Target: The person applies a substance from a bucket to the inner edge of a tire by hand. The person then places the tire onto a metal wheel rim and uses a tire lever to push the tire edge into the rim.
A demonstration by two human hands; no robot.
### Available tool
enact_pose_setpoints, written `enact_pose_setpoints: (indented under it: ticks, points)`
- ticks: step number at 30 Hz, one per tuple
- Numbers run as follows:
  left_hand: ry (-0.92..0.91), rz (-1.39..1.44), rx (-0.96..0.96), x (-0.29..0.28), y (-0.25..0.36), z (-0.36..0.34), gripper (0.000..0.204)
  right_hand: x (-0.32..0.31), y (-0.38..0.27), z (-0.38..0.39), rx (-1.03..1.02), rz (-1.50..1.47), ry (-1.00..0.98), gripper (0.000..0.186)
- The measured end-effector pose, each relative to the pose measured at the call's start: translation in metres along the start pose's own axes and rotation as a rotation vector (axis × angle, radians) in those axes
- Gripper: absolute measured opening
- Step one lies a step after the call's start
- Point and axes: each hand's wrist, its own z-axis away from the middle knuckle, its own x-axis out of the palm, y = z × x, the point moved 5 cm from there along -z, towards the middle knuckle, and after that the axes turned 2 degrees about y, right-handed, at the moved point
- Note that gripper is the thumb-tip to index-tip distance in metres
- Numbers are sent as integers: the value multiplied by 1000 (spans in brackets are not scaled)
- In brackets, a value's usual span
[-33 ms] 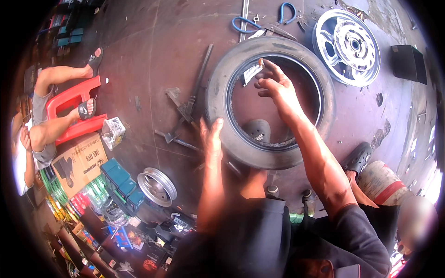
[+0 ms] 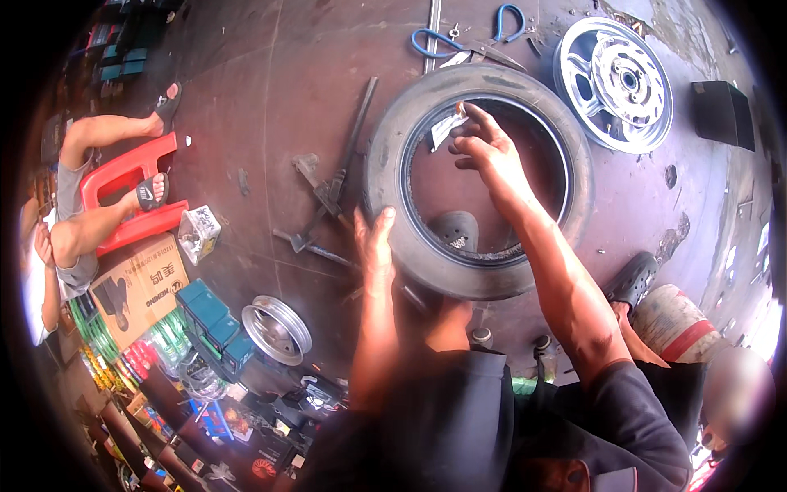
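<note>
- The tyre (image 2: 393, 168) is off any wheel, a bare ring near the person's legs, with a shoe (image 2: 456, 231) seen through its opening; whether it rests on the floor or is held just above it, I cannot tell.
- Neither the silver wheel (image 2: 616, 92) beyond it on the right nor the small rim (image 2: 277, 330) at lower left carries a tyre, so any joining of tyre and wheel looks undone — if that belongs to the work at all.
- What seems under way is at the tyre's inner edge, where a white slip (image 2: 447, 129) with an orange end sits at the far left; it is not clear of the tyre, so this step looks unfinished.
- The blue-handled shears (image 2: 479, 51) and the metal bar tool (image 2: 329, 195) lie on the floor, out of both hands.
- The left hand (image 2: 375, 244) is at the tyre's near-left side, thumb up on the sidewall and fingers along the outside — a loose, half-spread hold that seems to steady it.
- The right hand (image 2: 489, 152) reaches over the opening, forearm slanting up from lower right, index finger stretched to the slip and the others half curled; whether it pinches the slip, I cannot tell.
</note>
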Motion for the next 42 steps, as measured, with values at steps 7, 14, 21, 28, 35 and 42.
enact_pose_setpoints:
  ticks: [7, 14, 21, 28, 35, 42]
  points:
    - [33, 77, -42, -5, -6, -1, 81, 14, 8, -22, -121, 455, 78, 71]
    - [39, 81, 42, -11, -11, -6, 81, 37, 7, -20, -133, 773, 98, 68]
    - [74, 58, 34, -11, -12, -2, 68, 80, 1, 15, -453, 1343, -264, 42]
    - [67, 83, 58, -10, -9, -2, 71, 45, 28, 116, -773, 1697, -869, 45]
    - [87, 65, 86, -7, -3, 0, 62, -114, 0, 145, -852, 2512, -931, 67]
    - [89, 53, 78, -7, -2, 0, 69, -75, -72, 6, -1123, 2145, -165, 67]
